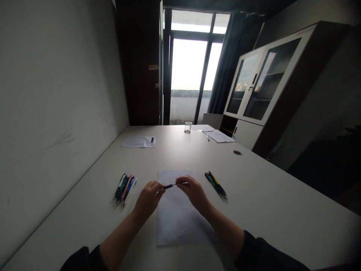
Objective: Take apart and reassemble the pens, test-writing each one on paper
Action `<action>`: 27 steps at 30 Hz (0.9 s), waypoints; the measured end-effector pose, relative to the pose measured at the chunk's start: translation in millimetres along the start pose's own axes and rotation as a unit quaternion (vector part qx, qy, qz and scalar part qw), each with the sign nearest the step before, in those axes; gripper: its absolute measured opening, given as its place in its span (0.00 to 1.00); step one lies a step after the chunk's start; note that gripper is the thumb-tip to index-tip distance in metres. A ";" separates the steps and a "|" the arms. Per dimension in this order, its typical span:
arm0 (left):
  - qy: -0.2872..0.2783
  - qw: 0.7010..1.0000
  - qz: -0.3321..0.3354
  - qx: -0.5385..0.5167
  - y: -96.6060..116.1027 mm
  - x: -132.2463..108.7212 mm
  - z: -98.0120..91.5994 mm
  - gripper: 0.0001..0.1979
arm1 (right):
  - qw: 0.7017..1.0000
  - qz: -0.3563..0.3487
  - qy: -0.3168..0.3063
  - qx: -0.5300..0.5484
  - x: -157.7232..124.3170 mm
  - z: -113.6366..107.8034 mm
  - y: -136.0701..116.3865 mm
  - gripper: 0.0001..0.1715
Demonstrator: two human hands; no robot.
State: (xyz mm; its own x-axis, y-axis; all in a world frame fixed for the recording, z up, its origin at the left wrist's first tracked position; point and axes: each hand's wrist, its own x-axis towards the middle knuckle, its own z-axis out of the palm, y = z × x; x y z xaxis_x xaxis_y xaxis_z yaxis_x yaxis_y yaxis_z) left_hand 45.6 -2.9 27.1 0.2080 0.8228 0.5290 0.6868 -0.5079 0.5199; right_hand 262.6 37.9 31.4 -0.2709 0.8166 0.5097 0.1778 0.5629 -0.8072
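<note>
Black slim pen [168,186] bridges two narrow grips over the white lined paper sheet [177,218]: left hand [148,197] and right hand [194,191] each pinch one end, presumably for steadiness. Bundled multicoloured pens [126,189] left of the sheet and green-and-yellow pens [216,184] right of it seem placed within reach.

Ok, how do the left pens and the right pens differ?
Number: the left pens make a fuller bunch, while the right pens are fewer.
Colour: the left pens mix white, green, pink and blue; the right pens show green, yellow and black.
Slant: the left pens' far ends lean right, toward the sheet; the right pens' far ends lean left, toward it.
Both groups lie side by side on the table.
</note>
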 end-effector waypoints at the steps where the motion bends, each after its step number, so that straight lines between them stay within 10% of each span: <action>1: -0.002 1.000 0.001 0.000 0.1 -0.1 0.1 0.07 | 1.000 -0.001 -0.003 0.001 -0.1 0.3 -0.3 0.09; 27: -0.013 0.999 0.028 -0.006 -2.5 0.2 1.0 0.05 | 0.999 0.010 -0.036 -0.027 -2.3 -0.5 -6.1 0.07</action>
State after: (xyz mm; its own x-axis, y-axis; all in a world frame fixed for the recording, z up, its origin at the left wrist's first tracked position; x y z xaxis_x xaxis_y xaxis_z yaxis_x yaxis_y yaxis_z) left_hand 44.7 -1.2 25.3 0.2642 0.7989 0.5403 0.6646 -0.5568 0.4982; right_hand 262.6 32.6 35.3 -0.3328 0.8181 0.4690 0.2347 0.5535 -0.7991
